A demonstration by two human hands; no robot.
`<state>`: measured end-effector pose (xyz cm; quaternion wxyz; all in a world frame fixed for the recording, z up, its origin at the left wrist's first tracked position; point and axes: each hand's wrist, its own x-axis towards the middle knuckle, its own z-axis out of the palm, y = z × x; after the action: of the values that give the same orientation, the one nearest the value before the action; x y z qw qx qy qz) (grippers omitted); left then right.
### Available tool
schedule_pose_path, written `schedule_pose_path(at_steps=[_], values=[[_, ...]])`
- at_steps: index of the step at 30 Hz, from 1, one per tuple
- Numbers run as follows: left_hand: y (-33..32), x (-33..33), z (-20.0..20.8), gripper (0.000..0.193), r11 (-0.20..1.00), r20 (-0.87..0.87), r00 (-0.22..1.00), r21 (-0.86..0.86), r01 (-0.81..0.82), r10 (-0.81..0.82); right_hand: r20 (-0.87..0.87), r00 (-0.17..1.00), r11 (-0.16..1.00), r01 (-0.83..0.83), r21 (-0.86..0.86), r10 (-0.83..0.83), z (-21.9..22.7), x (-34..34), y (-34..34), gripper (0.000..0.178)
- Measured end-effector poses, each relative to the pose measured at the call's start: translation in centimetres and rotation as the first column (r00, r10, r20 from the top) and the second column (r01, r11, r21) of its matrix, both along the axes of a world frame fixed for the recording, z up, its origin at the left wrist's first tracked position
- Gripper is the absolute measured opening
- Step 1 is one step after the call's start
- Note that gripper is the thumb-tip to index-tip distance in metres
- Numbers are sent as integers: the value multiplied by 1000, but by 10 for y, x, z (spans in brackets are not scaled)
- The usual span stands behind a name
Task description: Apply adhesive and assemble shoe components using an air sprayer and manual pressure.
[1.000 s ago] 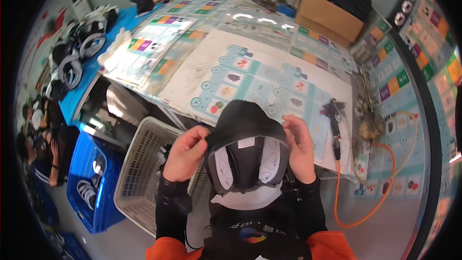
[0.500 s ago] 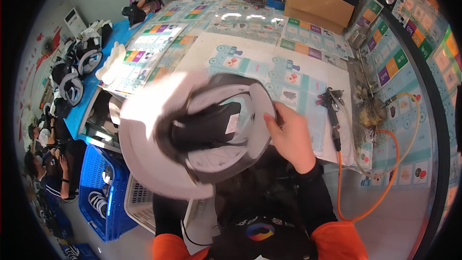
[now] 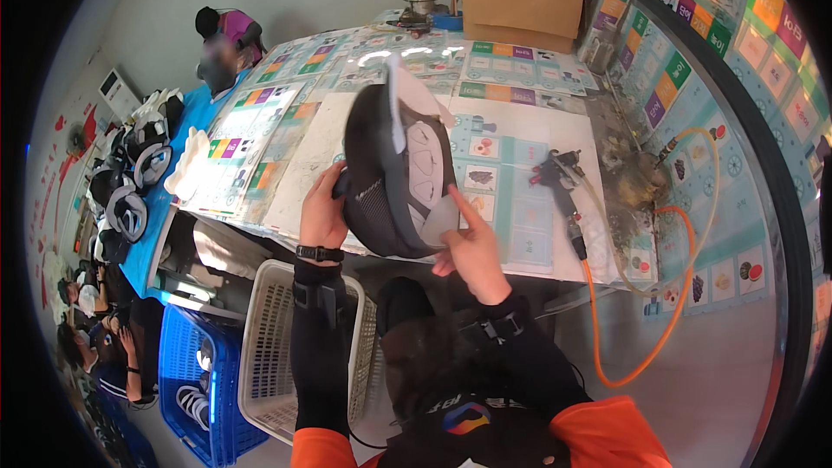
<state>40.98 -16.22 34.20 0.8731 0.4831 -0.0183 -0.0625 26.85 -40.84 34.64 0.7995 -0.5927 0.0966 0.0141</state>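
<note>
A black cap (image 3: 368, 199) with a mesh side panel and a pale grey lining band is held up over the near part of the table. Its light brim (image 3: 414, 95) points up and away from me. My left hand (image 3: 322, 218) grips the cap's left side, with some fingers hidden behind it. At the lower right edge, my right hand (image 3: 475, 256) pinches the grey inner band, its index finger lying along the rim. Behind the cap, a white sheet (image 3: 303, 173) covers part of the printed table top.
A spray gun (image 3: 559, 199) with an orange hose (image 3: 637, 373) lies to the right. Below the table stand a white basket (image 3: 269, 355) and a blue crate (image 3: 195, 321). Several caps (image 3: 127, 212) line a blue bench at left. A cardboard box (image 3: 520, 13) holds dark items. Other people sit farther off.
The cap has turned from showing its inside toward me to standing on edge with its brim up. My left hand, hidden before, now shows, and my right hand has moved down and left.
</note>
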Motion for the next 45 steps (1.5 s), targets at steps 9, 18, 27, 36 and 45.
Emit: schedule_pose_path(at_steps=[9,18,27,36,45], values=[[-46,-112,104,39,938,645,755,322,-129,-118,-184,983,993,23,112,-2,-53,17,-31,44],[-81,-211,191,24,831,876,333,125,542,-349,25,1000,997,12,-76,-10,-23,11,-27,47],[-81,-239,194,11,957,880,473,-94,276,-50,387,918,802,297,-517,-90,-38,24,-18,28],[-45,-223,183,21,900,908,291,170,401,-301,523,851,623,384,-682,48,-40,44,-22,38],[-60,-197,177,40,897,892,299,213,387,-340,597,802,855,305,-419,7,-32,39,-1,30]])
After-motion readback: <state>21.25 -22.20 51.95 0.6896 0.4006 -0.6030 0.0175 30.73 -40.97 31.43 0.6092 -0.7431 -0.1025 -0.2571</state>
